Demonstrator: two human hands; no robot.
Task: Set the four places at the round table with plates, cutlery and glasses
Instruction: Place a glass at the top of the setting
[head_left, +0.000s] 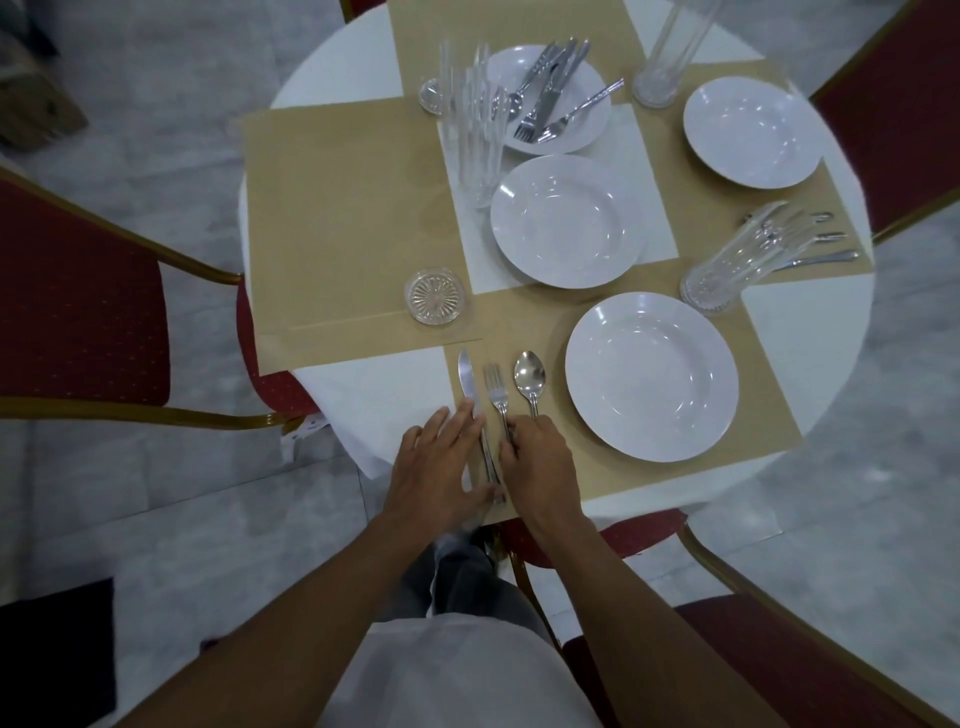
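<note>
Across the table, the far plate holds loose cutlery.

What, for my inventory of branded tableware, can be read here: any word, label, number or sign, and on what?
No text can be read.
The plates, knife, fork, spoon, glasses and placemats show no writing.
A small white tag at the edge of the tablecloth bears dark marks, too small to read.
</note>
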